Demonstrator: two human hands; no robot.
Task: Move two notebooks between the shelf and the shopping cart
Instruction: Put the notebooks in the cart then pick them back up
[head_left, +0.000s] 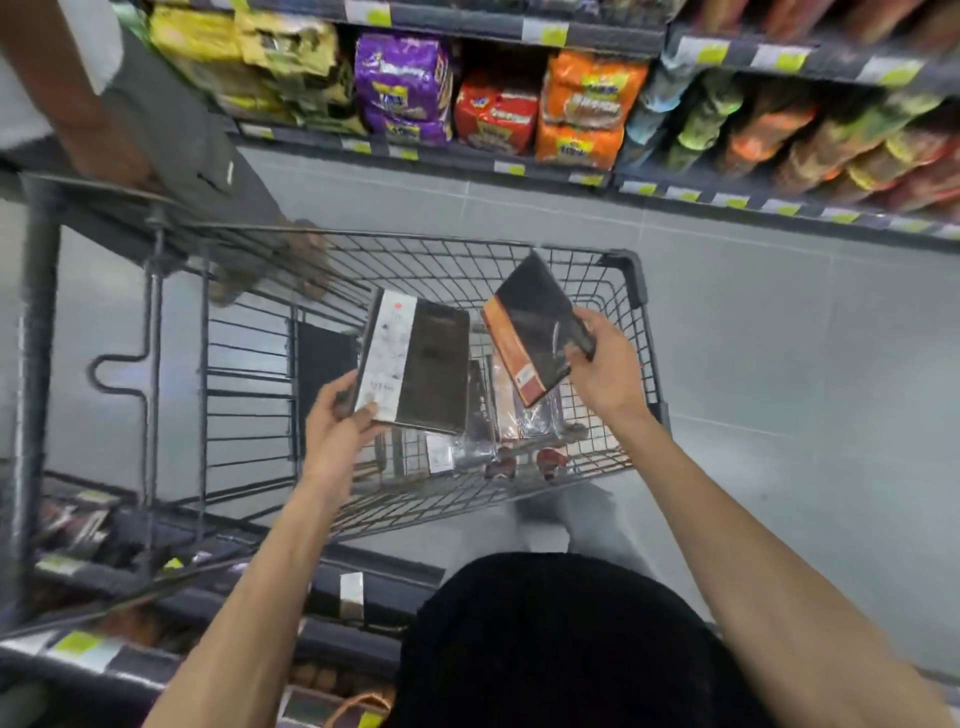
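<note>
The left hand (337, 421) grips the lower corner of a black and white notebook (415, 364), which rises above the fingers. The right hand (605, 364) grips a black and orange notebook (535, 332) at its right edge. Both are over the shopping cart (636, 283).

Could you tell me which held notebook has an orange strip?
The orange-strip notebook is in the right hand; the left hand holds a white-strip notebook.

We can read nothing for certain. The white-banded notebook (415, 364) carries small dark print, the orange-banded notebook (532, 332) a small label, the packets (402, 78) bold brand marks, the shelf-edge tags (543, 32) faint marks: all blurred beyond reading.
</note>
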